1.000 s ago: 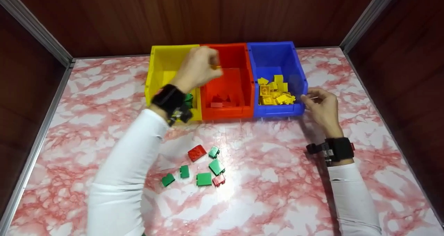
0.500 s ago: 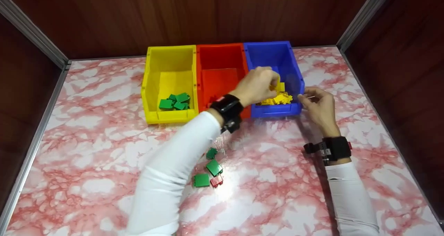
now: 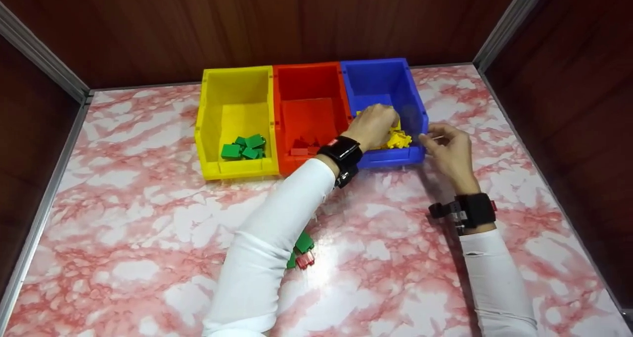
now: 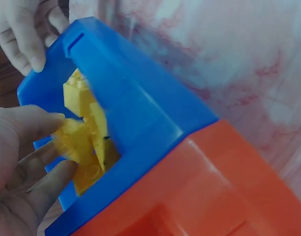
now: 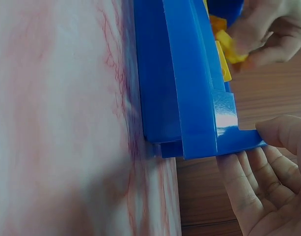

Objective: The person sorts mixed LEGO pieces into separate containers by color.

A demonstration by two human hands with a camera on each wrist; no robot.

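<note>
My left hand (image 3: 377, 125) reaches down into the blue bin (image 3: 393, 156). In the left wrist view its thumb and fingers pinch a blurred yellow toy brick (image 4: 74, 140) over other yellow bricks (image 4: 77, 96). My right hand (image 3: 451, 151) pinches the side wall of the blue bin near its front corner. Seen from the right wrist, the thumb lies on one side of that rim and the fingers (image 5: 243, 191) on the other. In the head view the left hand covers part of the yellow pile (image 3: 398, 140).
A red bin (image 3: 309, 110) with red bricks (image 3: 299, 148) and a yellow bin (image 3: 237, 168) with green bricks (image 3: 254, 141) adjoin the blue one. On the marbled table, green bricks (image 3: 304, 241) and a red brick (image 3: 305, 260) lie partly behind the left sleeve (image 3: 269, 258).
My left hand has swung right from above the yellow and red bins and lowered into the blue bin. My right hand stays on the blue bin's side. The head view has shifted slightly.
</note>
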